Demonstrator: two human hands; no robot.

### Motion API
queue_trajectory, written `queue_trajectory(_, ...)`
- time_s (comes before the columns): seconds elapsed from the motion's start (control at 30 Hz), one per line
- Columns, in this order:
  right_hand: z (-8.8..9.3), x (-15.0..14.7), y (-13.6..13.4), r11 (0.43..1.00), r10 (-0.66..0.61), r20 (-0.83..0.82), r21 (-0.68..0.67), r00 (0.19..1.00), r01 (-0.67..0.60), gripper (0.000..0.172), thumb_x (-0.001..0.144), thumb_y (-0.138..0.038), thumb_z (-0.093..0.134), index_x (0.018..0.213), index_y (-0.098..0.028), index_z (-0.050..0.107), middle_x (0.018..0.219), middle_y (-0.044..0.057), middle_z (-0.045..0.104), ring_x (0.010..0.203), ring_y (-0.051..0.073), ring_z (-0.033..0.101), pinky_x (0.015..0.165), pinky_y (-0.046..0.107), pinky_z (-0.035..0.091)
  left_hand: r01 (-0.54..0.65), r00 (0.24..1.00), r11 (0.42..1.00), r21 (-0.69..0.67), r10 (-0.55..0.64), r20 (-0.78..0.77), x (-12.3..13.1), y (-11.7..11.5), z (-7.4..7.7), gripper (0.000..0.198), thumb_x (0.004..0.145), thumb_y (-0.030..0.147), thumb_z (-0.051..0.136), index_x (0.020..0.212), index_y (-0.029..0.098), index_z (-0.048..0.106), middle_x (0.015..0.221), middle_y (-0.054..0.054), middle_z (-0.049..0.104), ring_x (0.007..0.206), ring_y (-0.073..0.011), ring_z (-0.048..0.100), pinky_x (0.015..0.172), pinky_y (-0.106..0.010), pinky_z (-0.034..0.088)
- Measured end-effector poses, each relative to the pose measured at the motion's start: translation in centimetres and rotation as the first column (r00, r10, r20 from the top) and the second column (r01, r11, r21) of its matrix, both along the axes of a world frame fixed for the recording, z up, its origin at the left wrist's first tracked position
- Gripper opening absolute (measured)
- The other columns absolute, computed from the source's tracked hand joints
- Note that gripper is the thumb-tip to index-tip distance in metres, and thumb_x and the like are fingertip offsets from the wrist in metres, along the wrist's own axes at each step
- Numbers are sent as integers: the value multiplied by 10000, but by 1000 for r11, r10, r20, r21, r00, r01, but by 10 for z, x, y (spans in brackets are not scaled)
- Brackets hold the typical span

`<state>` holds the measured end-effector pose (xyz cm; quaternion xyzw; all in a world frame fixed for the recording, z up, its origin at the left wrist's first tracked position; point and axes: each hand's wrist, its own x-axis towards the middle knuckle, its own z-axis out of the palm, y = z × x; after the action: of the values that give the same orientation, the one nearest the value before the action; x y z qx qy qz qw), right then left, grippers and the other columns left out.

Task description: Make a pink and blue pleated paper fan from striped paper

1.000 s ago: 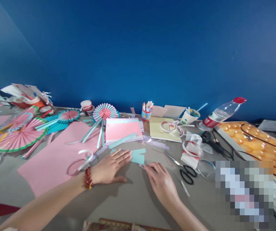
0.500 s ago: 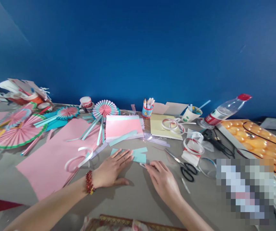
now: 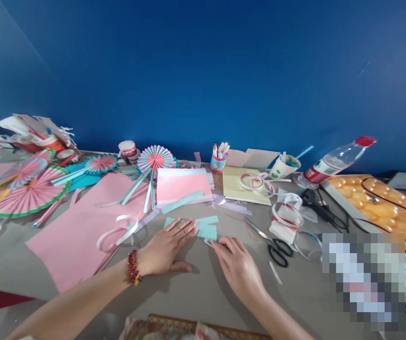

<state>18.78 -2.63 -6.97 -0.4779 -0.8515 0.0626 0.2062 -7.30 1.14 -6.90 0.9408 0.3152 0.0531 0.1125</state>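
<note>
My left hand (image 3: 165, 247) lies flat on the grey table (image 3: 195, 288), fingers stretched out over the left end of a light teal paper piece (image 3: 206, 228). A red bead bracelet (image 3: 132, 267) is on that wrist. My right hand (image 3: 237, 269) rests just right of it, fingers curled down at the near edge of the teal paper, pinching a small pale thing I cannot make out. Black-handled scissors (image 3: 272, 244) lie to the right of my right hand.
A large pink sheet (image 3: 78, 231) lies at left, with pleated paper fans (image 3: 29, 193) behind it. Stacked pink paper (image 3: 183, 186), a pen cup (image 3: 218, 163), tape rolls (image 3: 288, 215), a paper cup (image 3: 282, 167) and a plastic bottle (image 3: 333, 163) stand further back. An orange tray (image 3: 394, 208) is at right.
The hands have stayed almost still on the teal paper; the view has shifted slightly.
</note>
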Motion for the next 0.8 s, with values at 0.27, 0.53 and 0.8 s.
queue_trajectory(0.27,2,-11,1,999,-24,39,-33,999,26,293,920,-70,480,1125,-178,659,945,84,606,835,211,560,748,322,516,3,999,1000,-20,-2,38,-1,0,-1,936,888,701,451,1564,178,71,1606,-144,162,1472,-316,193,1209,-499,122)
queue_trajectory(0.53,3,-20,0,996,-75,111,-40,991,80,290,908,-65,505,1098,-215,665,965,73,611,823,206,570,753,315,501,12,999,998,-56,-9,52,-2,2,2,925,913,667,443,1565,190,-8,1609,-149,138,1476,-317,177,1206,-518,129)
queue_trajectory(0.8,6,-17,1,999,-42,79,-31,996,45,333,904,-46,480,1121,-222,661,969,72,604,833,202,569,757,304,504,26,1000,998,-61,-27,-3,-30,9,18,731,993,546,386,1565,258,33,1611,-71,174,1485,-266,160,1219,-482,119)
